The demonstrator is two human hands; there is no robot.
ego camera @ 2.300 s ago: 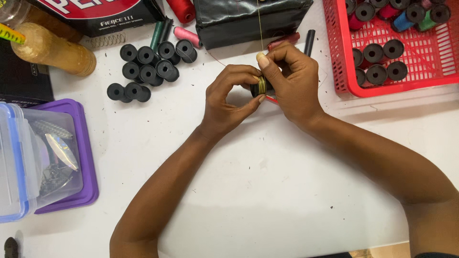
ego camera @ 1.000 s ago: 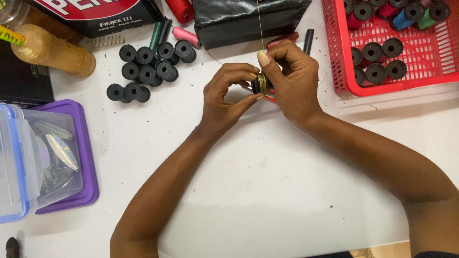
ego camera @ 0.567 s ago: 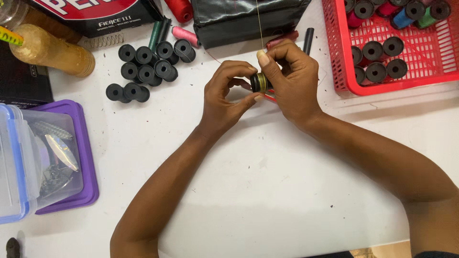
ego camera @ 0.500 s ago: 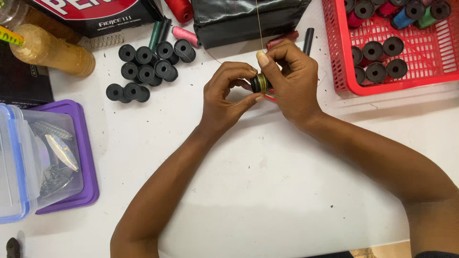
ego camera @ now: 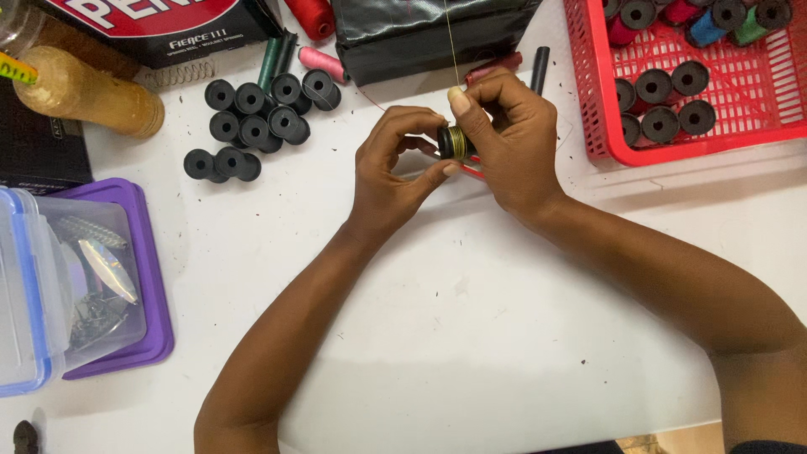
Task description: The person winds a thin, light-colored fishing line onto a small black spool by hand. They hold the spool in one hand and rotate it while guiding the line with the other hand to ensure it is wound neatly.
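From the head view, winding looks to be under way: the left hand (ego camera: 388, 181) and right hand (ego camera: 511, 143) meet over the worktop (ego camera: 471, 336), fingers pinched narrow on a small black bobbin (ego camera: 455, 142). A gold thread (ego camera: 450, 42) runs off toward twelve o'clock. Empty spools (ego camera: 252, 122) lie at ten o'clock. The next turn seems to want steady tension.

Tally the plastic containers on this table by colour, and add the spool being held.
Red basket: 1
Purple tray: 1
Clear box with blue rim: 1
Black spool, held between left hand and right hand: 1
Total: 4
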